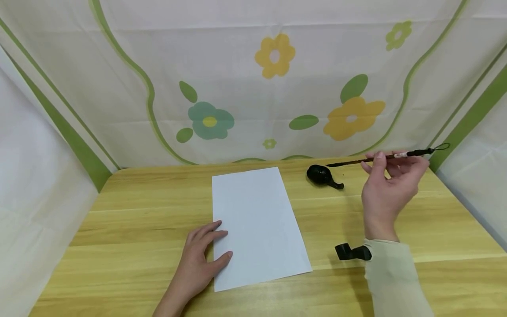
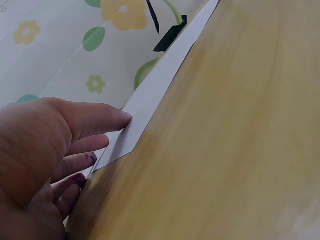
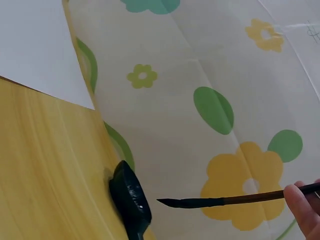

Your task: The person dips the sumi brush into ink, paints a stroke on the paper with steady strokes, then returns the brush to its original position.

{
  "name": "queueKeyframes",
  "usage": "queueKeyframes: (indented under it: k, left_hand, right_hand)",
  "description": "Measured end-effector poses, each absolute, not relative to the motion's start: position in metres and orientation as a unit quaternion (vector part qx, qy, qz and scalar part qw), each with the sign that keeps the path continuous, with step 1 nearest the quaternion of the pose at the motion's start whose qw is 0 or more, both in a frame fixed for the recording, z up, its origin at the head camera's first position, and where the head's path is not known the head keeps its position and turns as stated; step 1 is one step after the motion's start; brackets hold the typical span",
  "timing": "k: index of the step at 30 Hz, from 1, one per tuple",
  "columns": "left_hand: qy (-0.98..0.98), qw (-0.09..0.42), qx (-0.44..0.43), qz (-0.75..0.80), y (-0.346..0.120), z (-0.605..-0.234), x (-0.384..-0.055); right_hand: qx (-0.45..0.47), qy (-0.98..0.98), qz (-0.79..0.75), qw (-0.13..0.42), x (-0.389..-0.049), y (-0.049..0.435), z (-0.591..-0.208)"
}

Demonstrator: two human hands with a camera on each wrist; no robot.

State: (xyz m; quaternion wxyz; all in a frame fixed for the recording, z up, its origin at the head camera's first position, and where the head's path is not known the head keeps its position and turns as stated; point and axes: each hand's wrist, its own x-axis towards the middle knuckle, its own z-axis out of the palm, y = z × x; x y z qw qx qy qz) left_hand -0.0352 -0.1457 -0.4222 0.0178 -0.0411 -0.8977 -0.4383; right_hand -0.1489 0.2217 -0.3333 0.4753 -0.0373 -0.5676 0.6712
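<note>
A writing brush (image 1: 350,162) with a dark tip and a hanging loop is held in my right hand (image 1: 390,191), pinched between thumb and fingers. The brush lies nearly level in the air, its dark bristles (image 3: 187,203) pointing left, close by a black spoon-shaped dish (image 1: 319,175). Shiny wet spots show on the dish, which sits near the table's back edge. At the middle lies a blank white sheet of paper (image 1: 257,229). My left hand (image 1: 198,259) rests at its left edge, fingers spread and thumb tip on the paper. Dark smudges mark some left fingertips (image 2: 91,159).
The wooden table (image 1: 150,211) has light yellow grain. Behind it hangs a white cloth (image 1: 237,66) printed with flowers and green bands, and more cloth closes off both sides. A black camera mount (image 1: 352,252) sticks out from my right sleeve (image 1: 396,279).
</note>
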Motion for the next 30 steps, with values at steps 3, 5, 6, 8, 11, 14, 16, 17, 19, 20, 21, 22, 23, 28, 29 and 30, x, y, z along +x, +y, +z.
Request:
queueKeyframes:
  k: [3,5,6,8,11,14,16,17,19,20,21,22,23,28,29,30]
  left_hand:
    - [-0.898,0.02,-0.042,-0.438,-0.146,-0.423,-0.035]
    - [-0.897,0.023,-0.043,-0.438,-0.146,-0.424,-0.034]
    - [-0.897,0.024,-0.043,-0.439,-0.146,-0.424,-0.034]
    - [-0.897,0.023,-0.044,-0.439,-0.146,-0.424,-0.034]
    - [-0.898,0.021,-0.044,-0.438,-0.146,-0.423,-0.034]
    - [-0.898,0.021,-0.044,-0.438,-0.146,-0.422,-0.034]
    - [-0.897,0.022,-0.045,-0.438,-0.146,-0.422,-0.034]
    - [-0.897,0.022,-0.045,-0.439,-0.146,-0.422,-0.034]
    - [-0.897,0.021,-0.045,-0.44,-0.146,-0.422,-0.034]
    - [-0.897,0.02,-0.045,-0.44,-0.146,-0.422,-0.035]
    - [-0.896,0.019,-0.045,-0.44,-0.146,-0.422,-0.035]
    - [-0.897,0.018,-0.044,-0.44,-0.146,-0.422,-0.035]
    - [-0.897,0.018,-0.044,-0.44,-0.146,-0.422,-0.035]
    - [-0.898,0.022,-0.046,-0.437,-0.146,-0.422,-0.035]
    - [-0.898,0.023,-0.047,-0.437,-0.146,-0.422,-0.035]
    - [-0.898,0.023,-0.046,-0.438,-0.146,-0.422,-0.035]
  right_hand:
    - [-0.041,-0.591,0.663,0.458,-0.151,0.219,-0.338]
    - [-0.049,-0.609,0.652,0.449,-0.153,0.218,-0.343]
    - [-0.053,-0.617,0.644,0.449,-0.154,0.218,-0.345]
    - [-0.06,-0.625,0.633,0.453,-0.154,0.219,-0.347]
    - [-0.063,-0.622,0.627,0.466,-0.152,0.221,-0.343]
    - [-0.059,-0.615,0.629,0.472,-0.15,0.22,-0.339]
    - [-0.056,-0.617,0.632,0.467,-0.152,0.22,-0.341]
    - [-0.055,-0.62,0.631,0.462,-0.152,0.219,-0.342]
    - [-0.057,-0.63,0.629,0.452,-0.154,0.218,-0.345]
    - [-0.06,-0.635,0.626,0.449,-0.154,0.217,-0.345]
    - [-0.061,-0.637,0.623,0.45,-0.154,0.217,-0.346]
    - [-0.063,-0.637,0.62,0.454,-0.154,0.218,-0.346]
    - [-0.065,-0.636,0.617,0.459,-0.154,0.218,-0.345]
    - [-0.059,-0.619,0.624,0.473,-0.153,0.22,-0.341]
    - [-0.059,-0.622,0.625,0.468,-0.153,0.22,-0.341]
    - [-0.061,-0.625,0.627,0.461,-0.153,0.219,-0.341]
